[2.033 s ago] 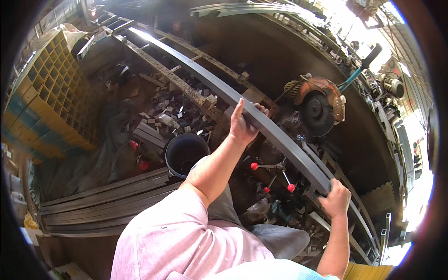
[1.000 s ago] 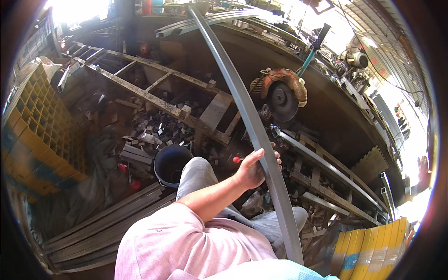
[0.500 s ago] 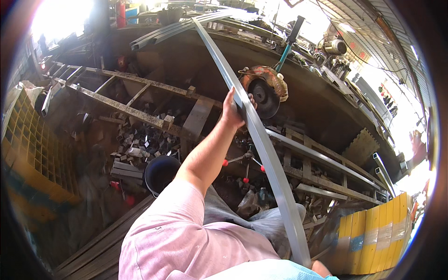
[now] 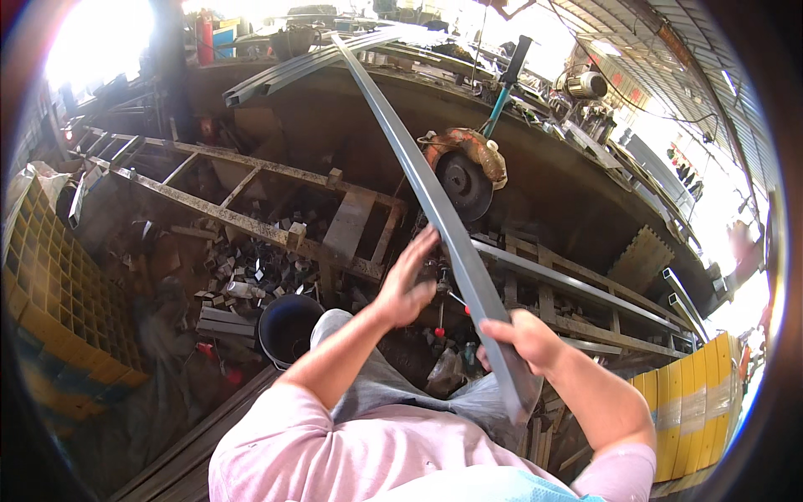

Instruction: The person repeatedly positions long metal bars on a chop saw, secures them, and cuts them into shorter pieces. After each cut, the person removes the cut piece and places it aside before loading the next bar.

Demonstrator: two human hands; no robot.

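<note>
A long grey square metal tube (image 4: 473, 284) slants from the far bench down toward my lap. My right hand (image 4: 527, 339) is wrapped round it close to its near end. My left hand (image 4: 410, 284) has its fingers stretched out beside the tube's left side; whether the fingertips touch it I cannot tell. Just right of the tube's middle is a cut-off saw with an orange guard (image 4: 481, 151), a dark round disc (image 4: 462, 184) and a teal lever (image 4: 495, 109). Small red knobs (image 4: 440, 332) show below the tube, partly hidden by it.
A ladder-like metal frame (image 4: 222, 219) runs across the left, above a heap of small offcuts (image 4: 251, 272). A dark bucket (image 4: 266, 335) stands near my knee. Yellow slatted stacks (image 4: 686, 410) flank me. More tubes (image 4: 284, 71) lie on the far bench.
My left hand has come off the tube and moved nearer to me. My right hand, mostly hidden before, now grips the tube, whose near end has risen away from my body.
</note>
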